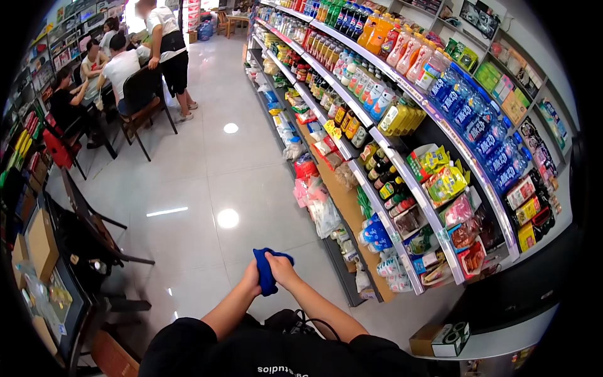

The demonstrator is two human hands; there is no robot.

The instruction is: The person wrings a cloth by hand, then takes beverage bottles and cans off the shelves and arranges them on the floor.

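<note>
A blue cloth (266,276), bunched and folded, is held out in front of my body over the floor. My left hand (252,278) grips its left side, with the fingers closed and partly hidden by the fabric. On the other side, my right hand (282,269) is closed around the cloth, its thumb lying on top. Both hands are close together and the cloth hangs a little below them. The shelves are to the right of my hands, and neither hand touches them.
Stocked store shelves (370,132) with bottles and packets curve along the right. A chair (94,220) and a dark table (69,276) with boxes stand at left. Several people sit around a table at upper left; one person (168,47) stands. A small box (451,339) lies at lower right.
</note>
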